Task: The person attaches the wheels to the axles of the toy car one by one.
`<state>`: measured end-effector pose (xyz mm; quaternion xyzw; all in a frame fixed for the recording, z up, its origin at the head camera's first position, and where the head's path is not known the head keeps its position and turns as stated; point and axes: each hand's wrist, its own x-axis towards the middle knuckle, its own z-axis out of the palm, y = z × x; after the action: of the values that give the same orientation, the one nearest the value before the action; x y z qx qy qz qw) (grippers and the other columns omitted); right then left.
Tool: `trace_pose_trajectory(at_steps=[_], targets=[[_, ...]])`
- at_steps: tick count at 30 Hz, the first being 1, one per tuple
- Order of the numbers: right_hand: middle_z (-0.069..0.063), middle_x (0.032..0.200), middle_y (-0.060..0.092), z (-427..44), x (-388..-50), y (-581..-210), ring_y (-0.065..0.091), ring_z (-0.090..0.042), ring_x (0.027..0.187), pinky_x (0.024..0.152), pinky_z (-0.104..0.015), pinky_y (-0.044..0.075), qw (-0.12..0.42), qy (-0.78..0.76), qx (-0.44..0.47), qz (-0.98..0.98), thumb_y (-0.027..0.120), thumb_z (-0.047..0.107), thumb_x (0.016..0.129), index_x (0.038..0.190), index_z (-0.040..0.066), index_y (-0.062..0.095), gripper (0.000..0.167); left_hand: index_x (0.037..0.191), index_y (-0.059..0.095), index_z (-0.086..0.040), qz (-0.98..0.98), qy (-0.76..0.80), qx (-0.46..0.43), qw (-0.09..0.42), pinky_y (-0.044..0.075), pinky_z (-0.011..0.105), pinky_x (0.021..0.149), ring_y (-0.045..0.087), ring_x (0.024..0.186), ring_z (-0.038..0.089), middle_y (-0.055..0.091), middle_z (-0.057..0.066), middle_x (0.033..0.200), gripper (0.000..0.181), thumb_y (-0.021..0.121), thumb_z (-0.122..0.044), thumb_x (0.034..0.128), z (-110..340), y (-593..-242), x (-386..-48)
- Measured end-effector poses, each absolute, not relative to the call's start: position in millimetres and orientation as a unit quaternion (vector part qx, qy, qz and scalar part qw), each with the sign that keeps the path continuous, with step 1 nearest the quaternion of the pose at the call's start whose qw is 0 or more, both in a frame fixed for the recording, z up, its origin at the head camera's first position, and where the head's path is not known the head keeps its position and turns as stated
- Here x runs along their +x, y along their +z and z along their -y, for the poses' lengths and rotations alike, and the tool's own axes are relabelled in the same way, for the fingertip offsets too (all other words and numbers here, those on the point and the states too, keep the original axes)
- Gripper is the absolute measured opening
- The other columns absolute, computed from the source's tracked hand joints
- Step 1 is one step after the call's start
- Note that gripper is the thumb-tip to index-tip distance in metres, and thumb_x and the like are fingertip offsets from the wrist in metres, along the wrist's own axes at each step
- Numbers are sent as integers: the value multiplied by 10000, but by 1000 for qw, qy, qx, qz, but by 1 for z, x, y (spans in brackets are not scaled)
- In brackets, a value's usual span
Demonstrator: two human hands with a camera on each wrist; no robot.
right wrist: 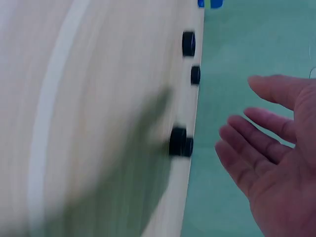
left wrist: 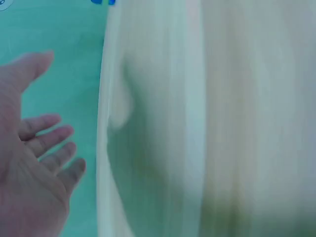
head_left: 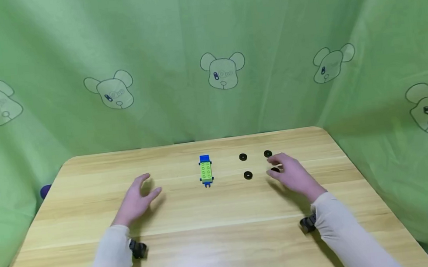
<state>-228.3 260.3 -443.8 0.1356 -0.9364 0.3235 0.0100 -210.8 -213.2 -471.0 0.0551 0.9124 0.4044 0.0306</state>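
Near the table's middle lies a toy chassis (head_left: pixel 206 172), a green studded block on a blue base. To its right are several black wheels (head_left: pixel 248 175), lying flat, one partly covered by my right hand (head_left: pixel 293 176). That hand hovers over the table with thumb and fingers apart, holding nothing; in the right wrist view its palm (right wrist: pixel 281 168) faces the wheels (right wrist: pixel 177 141). Left of the chassis, my left hand (head_left: pixel 134 202) is raised over the wood, empty. In the left wrist view its fingers (left wrist: pixel 54 143) are loosely spread, with a bit of blue at the top edge.
The light wooden table (head_left: pixel 194 241) has rounded back corners. A green curtain (head_left: pixel 172 116) with printed bear heads hangs behind it and at both sides. Something purple (head_left: pixel 45 191) shows past the left edge. Each wrist carries a black camera (head_left: pixel 137 248).
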Motion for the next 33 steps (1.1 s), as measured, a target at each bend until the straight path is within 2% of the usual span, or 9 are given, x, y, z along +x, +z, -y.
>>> trace_pose_trajectory(at_steps=[4, 11, 21, 33], targets=[[-224, 1260, 568, -242, -234, -447, 560, -416, 1127, 989, -534, 441, -24, 359, 149, 921, 692, 142, 914, 1304, -54, 531, 465, 1529, 312, -90, -874, 479, 66, 45, 234, 568, 1120, 255, 1401, 430, 269, 178, 1566, 852, 683, -504, 883, 191, -474, -222], [-201, 1269, 568, -224, -240, -453, 558, -404, 1136, 1003, -513, 436, -58, 383, 147, 910, 731, 129, 880, 1308, -35, 540, 497, 1511, 347, -80, -845, 523, 99, 38, 179, 468, 1164, 200, 1441, 342, 217, 60, 1600, 856, 778, -382, 835, 157, -474, -241], [-218, 1311, 534, -213, -244, -457, 509, -407, 1197, 1043, -540, 383, -63, 361, 156, 917, 750, 183, 869, 1358, -40, 503, 592, 1566, 231, -160, -857, 496, 117, 77, 214, 510, 1143, 231, 1427, 360, 219, 81, 1599, 970, 801, -383, 814, 120, -477, -257], [-195, 1254, 545, -205, -249, -459, 502, -382, 1171, 1034, -539, 383, -64, 334, 158, 927, 762, 152, 856, 1312, -40, 548, 539, 1565, 215, -106, -874, 455, 142, 92, 163, 474, 1163, 185, 1451, 291, 197, 71, 1608, 1071, 859, -364, 750, 91, -475, -279]])
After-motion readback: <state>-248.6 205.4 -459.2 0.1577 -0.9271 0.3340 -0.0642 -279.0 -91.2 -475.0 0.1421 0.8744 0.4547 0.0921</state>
